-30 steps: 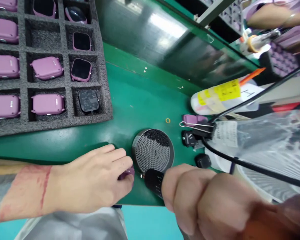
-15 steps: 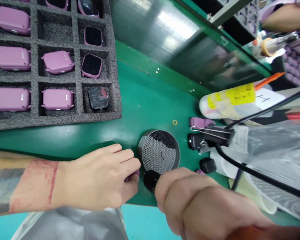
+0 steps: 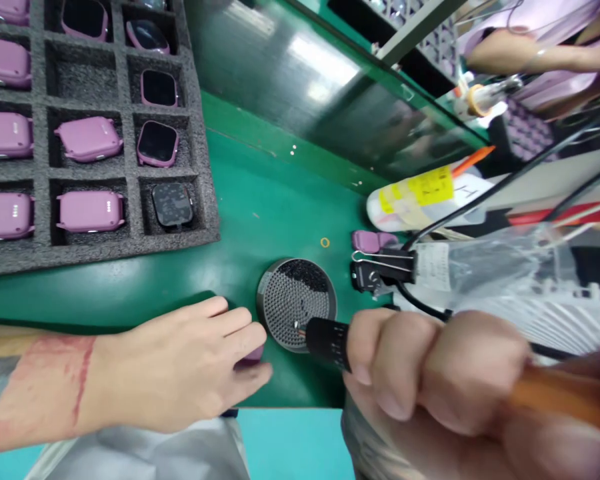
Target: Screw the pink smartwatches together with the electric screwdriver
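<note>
My right hand [image 3: 430, 367] is wrapped round an electric screwdriver [image 3: 327, 341] with a black nose and an orange body. Its bit points left over the lower right of a round grey screw dish [image 3: 261, 303]. That dish has a perforated plate, with tiny black screws [image 3: 303, 273] heaped at its far side. Left of the dish, my left hand [image 3: 195, 363] is closed on a purple watch case [image 3: 253, 357] at the bench's near edge. Most of that case is hidden under my fingers.
A grey foam tray [image 3: 207, 207] at the left holds several purple watches [image 3: 91, 212]. At the right lie a white bottle [image 3: 410, 197] with yellow tape, a binder clip [image 3: 397, 265] with black cable, and plastic bags [image 3: 495, 260]. Another person's arm [image 3: 525, 53] shows beyond the partition.
My right hand has swung the screwdriver nose away from my left hand, to the right, and its bit is now over the screw dish. The whole view has shifted slightly.
</note>
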`<state>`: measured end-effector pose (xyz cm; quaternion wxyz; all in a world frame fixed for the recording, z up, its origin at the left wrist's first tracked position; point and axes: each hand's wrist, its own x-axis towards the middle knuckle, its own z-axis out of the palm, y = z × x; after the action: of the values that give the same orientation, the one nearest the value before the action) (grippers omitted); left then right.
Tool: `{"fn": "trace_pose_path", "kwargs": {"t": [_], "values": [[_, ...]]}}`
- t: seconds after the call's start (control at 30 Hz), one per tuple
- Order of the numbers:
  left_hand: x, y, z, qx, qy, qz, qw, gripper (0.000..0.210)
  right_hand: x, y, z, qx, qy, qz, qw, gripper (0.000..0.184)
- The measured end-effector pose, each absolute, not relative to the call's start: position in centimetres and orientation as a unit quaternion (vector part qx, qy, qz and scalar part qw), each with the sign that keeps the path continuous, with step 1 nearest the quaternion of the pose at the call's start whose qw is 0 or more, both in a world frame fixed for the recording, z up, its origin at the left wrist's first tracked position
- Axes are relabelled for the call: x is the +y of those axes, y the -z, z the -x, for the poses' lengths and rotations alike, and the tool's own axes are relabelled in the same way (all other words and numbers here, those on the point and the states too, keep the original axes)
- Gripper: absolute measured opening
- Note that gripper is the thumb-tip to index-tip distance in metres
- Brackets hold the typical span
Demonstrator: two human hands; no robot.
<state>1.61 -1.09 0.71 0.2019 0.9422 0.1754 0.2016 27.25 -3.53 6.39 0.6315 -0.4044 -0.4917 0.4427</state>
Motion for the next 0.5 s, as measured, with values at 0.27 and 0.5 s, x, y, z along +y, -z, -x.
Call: {"fn": "trace_pose_path", "kwargs": {"t": [0.27, 0.5], "values": [[-0.8, -0.7, -0.9, 0.144, -0.235, -0.936, 0.218, 0.008, -0.8, -5.4, -27.4, -0.577, -0.47, 0.334, 0.579, 0.02], [-1.2, -0.4, -1.2, 0.193, -0.234, -0.94, 0.156, 0.022, -0.9, -5.2, -27.6, -0.591, -0.475, 0.332, 0.561, 0.023]]}}
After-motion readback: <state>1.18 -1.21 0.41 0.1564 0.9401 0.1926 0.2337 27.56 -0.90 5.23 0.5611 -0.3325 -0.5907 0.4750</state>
